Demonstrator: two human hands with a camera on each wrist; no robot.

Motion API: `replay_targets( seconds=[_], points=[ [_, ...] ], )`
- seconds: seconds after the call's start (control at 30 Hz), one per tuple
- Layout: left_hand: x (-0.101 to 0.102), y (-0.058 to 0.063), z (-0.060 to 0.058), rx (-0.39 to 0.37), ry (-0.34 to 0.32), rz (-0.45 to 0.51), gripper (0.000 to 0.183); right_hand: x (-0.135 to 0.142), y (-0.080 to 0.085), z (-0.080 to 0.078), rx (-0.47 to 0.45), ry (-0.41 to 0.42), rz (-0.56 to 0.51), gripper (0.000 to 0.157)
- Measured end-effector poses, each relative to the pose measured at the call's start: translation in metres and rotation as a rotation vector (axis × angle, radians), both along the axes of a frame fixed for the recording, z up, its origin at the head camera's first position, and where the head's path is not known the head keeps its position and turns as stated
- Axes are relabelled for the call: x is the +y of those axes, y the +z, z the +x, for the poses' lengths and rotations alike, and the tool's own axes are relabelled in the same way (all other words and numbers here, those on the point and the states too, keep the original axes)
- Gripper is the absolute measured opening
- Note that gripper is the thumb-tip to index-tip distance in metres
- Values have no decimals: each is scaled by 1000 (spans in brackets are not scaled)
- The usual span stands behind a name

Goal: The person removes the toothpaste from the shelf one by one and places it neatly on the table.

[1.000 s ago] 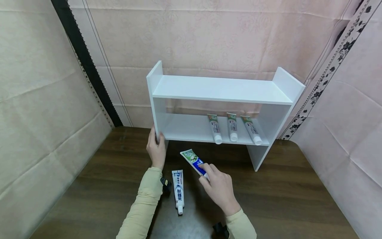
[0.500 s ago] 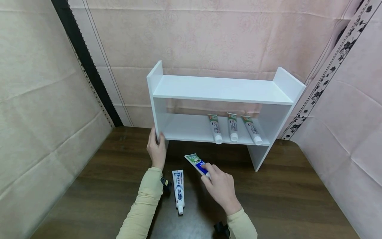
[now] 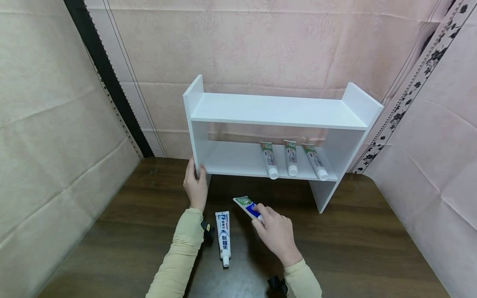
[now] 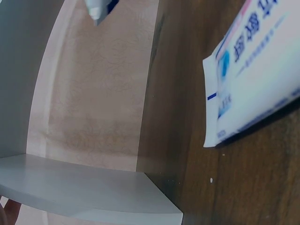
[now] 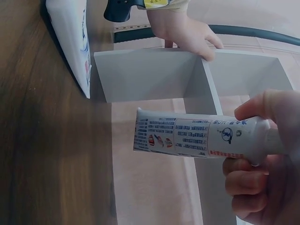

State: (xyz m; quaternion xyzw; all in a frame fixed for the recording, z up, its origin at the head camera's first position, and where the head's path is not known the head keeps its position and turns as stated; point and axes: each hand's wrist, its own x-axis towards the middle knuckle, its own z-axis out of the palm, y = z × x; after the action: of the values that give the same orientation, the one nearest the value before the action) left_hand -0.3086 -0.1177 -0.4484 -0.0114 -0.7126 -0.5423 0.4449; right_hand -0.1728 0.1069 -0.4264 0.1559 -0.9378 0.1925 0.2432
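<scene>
My left hand (image 3: 195, 188) holds the left side panel of a white two-tier shelf (image 3: 275, 109), thumb at its front edge and fingers on the outer side. My right hand (image 3: 276, 234) pinches a green, blue and white toothpaste tube (image 3: 249, 206) by its capped end. In the right wrist view the printed back of that tube (image 5: 187, 135) shows, its flat end pointing away from the hand. Between the forearms, a white and blue toothpaste tube (image 3: 223, 238) lies on the table, cap toward the person.
On the shelf's lower board lie three green and white toothpaste tubes: one nearer the middle (image 3: 269, 160), another (image 3: 291, 158) beside it, and a slanted one (image 3: 315, 162) at right. Pale cloth (image 3: 268, 49) hangs behind and at both sides of the brown wooden table (image 3: 372, 248).
The tube in my right hand has shifted slightly right and toward the person, its flat end swinging lower. My left hand stays on the shelf panel.
</scene>
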Motion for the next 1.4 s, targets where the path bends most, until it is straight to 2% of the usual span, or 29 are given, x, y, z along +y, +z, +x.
replay_targets(
  seconds=[0.6, 0.97, 1.27, 1.4],
  points=[
    [-1, 1, 1, -4, 2, 6, 44, 2, -1, 0, -116, -61, -33, 15],
    [0, 2, 2, -2, 1, 1, 43, 1, -5, -3, -229, -69, -61, 15],
    [0, 2, 1, 6, 7, -14, 44, 0, -6, -2, -310, -42, -82, 24],
    [-1, 1, -1, 5, 13, -15, 44, -1, -6, 0, -322, -25, -40, 29]
  ],
)
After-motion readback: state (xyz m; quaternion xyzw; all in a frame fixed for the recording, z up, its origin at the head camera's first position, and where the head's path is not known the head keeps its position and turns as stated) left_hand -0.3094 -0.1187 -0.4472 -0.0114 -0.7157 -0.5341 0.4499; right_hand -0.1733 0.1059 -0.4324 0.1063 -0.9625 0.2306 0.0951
